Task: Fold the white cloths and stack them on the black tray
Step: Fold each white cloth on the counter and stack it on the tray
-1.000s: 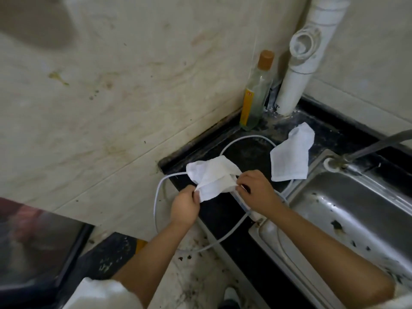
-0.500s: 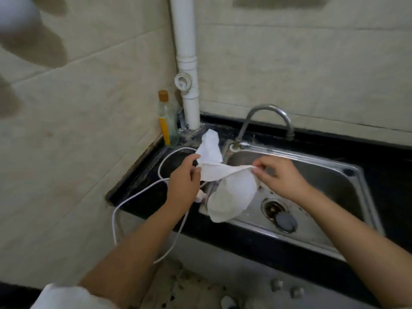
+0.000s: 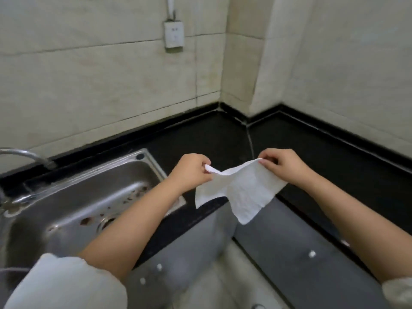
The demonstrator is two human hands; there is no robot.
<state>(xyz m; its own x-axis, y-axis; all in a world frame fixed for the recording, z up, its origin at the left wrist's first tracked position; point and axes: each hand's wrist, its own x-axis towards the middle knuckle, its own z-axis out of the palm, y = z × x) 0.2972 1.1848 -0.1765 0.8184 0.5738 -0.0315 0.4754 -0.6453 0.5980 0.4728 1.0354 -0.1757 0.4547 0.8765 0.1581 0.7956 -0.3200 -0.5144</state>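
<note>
Two hands, left (image 3: 193, 172) and right (image 3: 283, 163), each pinching one white cloth (image 3: 243, 190), above one black counter (image 3: 334, 175).

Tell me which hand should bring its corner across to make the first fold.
Probably the right hand: it pinches the higher corner of the white cloth, with open black counter beneath; the left hand can anchor.

The cloth (image 3: 240, 192) is thin white fabric, crinkly and matt. The sink (image 3: 73, 204) is brushed steel, shiny but spotted, same as the tap (image 3: 26, 155). The counter (image 3: 334, 166) looks like glossy black stone, and the wall tiles (image 3: 89, 81) are smooth beige with a dull sheen.
</note>
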